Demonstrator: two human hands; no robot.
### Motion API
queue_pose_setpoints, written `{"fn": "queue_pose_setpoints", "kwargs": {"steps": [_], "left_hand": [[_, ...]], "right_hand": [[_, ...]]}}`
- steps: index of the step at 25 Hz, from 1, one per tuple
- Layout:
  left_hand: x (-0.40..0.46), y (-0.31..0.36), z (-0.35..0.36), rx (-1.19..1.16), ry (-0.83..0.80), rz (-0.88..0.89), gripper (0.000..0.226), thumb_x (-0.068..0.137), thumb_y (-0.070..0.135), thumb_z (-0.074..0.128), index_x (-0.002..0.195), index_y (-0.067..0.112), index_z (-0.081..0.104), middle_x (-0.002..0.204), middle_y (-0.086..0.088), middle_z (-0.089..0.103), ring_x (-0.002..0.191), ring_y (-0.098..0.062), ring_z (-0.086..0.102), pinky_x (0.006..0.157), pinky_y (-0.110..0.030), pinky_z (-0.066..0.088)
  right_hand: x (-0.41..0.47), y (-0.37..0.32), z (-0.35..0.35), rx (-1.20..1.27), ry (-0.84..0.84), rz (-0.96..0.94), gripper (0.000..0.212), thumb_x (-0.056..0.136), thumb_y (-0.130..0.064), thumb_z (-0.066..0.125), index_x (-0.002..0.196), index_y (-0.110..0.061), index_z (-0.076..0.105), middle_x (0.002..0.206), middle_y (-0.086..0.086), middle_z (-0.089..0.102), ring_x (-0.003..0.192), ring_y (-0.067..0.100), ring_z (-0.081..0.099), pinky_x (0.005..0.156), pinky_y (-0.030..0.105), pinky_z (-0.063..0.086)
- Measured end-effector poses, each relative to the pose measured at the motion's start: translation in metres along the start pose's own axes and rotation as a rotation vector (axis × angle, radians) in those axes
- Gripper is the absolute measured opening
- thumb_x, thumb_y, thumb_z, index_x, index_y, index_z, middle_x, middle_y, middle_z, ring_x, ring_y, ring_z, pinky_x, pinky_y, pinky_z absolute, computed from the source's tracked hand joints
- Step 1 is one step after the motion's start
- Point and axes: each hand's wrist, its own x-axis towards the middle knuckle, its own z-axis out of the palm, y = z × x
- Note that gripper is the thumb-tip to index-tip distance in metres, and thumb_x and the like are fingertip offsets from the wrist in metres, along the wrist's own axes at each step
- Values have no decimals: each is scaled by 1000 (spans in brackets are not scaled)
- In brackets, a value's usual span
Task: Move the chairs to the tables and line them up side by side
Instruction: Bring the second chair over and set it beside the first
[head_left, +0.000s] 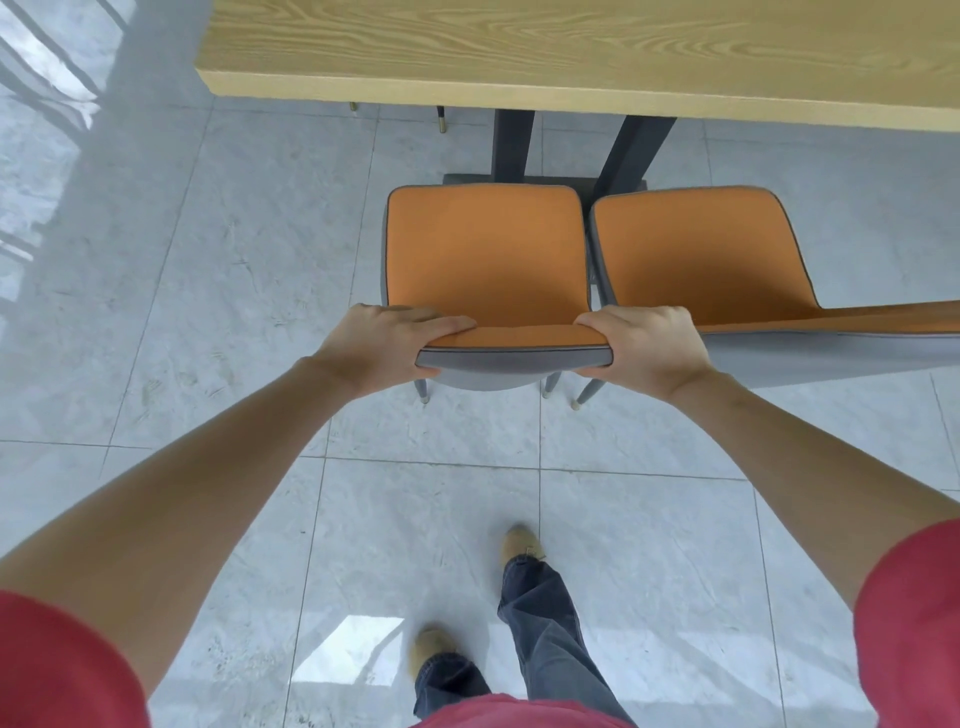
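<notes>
An orange-seated chair with a grey back (485, 249) stands in front of me, facing a light wooden table (519, 52). My left hand (387, 345) grips the left end of its backrest top. At the right end of that backrest my right hand (644, 343) is closed around the edge. A second orange chair (696, 249) stands right beside it on the right, their seats almost touching. Both seats sit just short of the table's near edge.
Dark table legs (511, 145) and a base plate stand just beyond the chair seats. Thin gold-tipped legs of another chair (441, 119) show under the table's far side. Grey glossy floor tiles (182, 260) stretch to the left. My feet are behind the chair.
</notes>
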Motion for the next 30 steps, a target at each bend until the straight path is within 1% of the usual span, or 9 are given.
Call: {"fn": "queue_pose_setpoints", "kwargs": {"steps": [7,10,15,17,19,21,22,25,30], "left_hand": [[8,1,-3,-22,-11,-30,51,64,11,79,113,17,65,92,-3,74,70,-24,69,49,-21,37],[6,9,-6,-49,-70,-128,50,71,15,73,118,22,60,101,0,71,77,-25,67,53,-23,38],[11,25,-15,-73,-252,-399,47,80,28,62,126,28,49,113,5,64,96,-23,59,68,-29,43],[18,39,-17,-22,-317,-415,49,80,37,62,125,24,48,112,1,63,99,-24,58,73,-32,45],[29,57,-18,4,-303,-371,52,80,41,62,124,19,48,111,-3,64,98,-25,58,76,-34,45],[38,72,-19,-2,-277,-334,56,80,42,61,128,18,45,115,-3,63,100,-26,59,81,-36,47],[42,78,-20,-3,-274,-326,58,81,43,61,130,19,43,117,-3,62,102,-26,59,82,-37,47],[54,87,-23,3,-281,-299,61,83,44,58,134,19,37,124,-2,59,107,-26,57,83,-38,48],[82,113,-26,-36,-311,-239,67,85,46,54,140,18,28,140,-4,45,118,-27,49,89,-39,45]], "right_hand": [[7,10,-1,27,-35,-7,32,55,-21,87,80,-7,74,52,4,65,39,21,58,35,22,45],[5,7,-2,45,-79,-3,36,56,-23,87,84,-5,73,58,5,69,44,22,61,37,24,48],[6,5,-5,38,-218,97,44,77,-40,68,111,-13,63,90,1,71,74,24,65,56,27,43],[6,4,-6,44,-251,88,51,79,-48,63,119,-17,57,101,-2,69,84,22,65,61,27,44],[5,6,-9,64,-291,55,62,79,-53,63,128,-18,49,119,-1,64,103,21,61,77,32,49],[3,5,-16,77,-339,16,71,78,-53,63,135,-17,41,134,0,53,122,20,49,102,34,37],[0,6,-20,71,-346,1,73,79,-52,63,138,-17,38,139,0,49,128,19,43,108,34,29],[-10,14,-34,26,-349,37,75,81,-51,61,142,-18,30,145,0,41,135,16,33,114,37,18],[-38,41,-59,-94,-406,207,76,85,-51,56,145,-20,23,149,3,35,139,17,26,115,39,13]]}}
